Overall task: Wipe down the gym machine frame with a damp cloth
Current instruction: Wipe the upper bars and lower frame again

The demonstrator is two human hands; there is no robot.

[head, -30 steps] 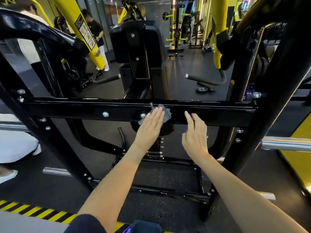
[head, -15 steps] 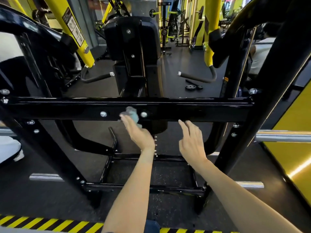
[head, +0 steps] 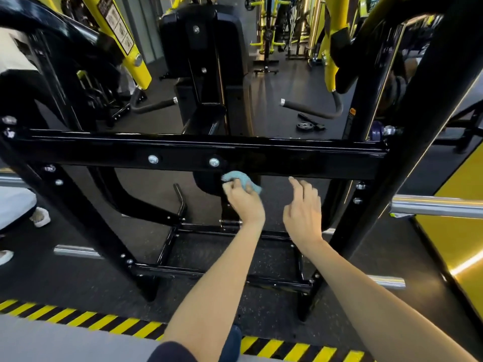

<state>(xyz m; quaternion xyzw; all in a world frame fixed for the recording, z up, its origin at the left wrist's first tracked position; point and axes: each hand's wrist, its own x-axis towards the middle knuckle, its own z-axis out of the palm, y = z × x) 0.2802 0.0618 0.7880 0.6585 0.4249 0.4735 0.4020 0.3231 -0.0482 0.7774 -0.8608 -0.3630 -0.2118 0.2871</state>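
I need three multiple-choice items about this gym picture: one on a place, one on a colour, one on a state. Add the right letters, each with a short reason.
1. Where is the small crumpled cloth in relation to the glossy black horizontal frame bar?
A. on its top face
B. at its lower edge
C. on the floor

2. What colour is the cloth?
A. light blue
B. red
C. yellow

3. In what state is the right hand?
A. gripping the bar
B. holding a spray bottle
C. open, holding nothing

Answers:
1 B: the left hand holds the cloth up against the bar's lower edge, just right of a silver bolt.
2 A: the fabric that shows above the fingers is pale blue.
3 C: its fingers are loose and grasp nothing.
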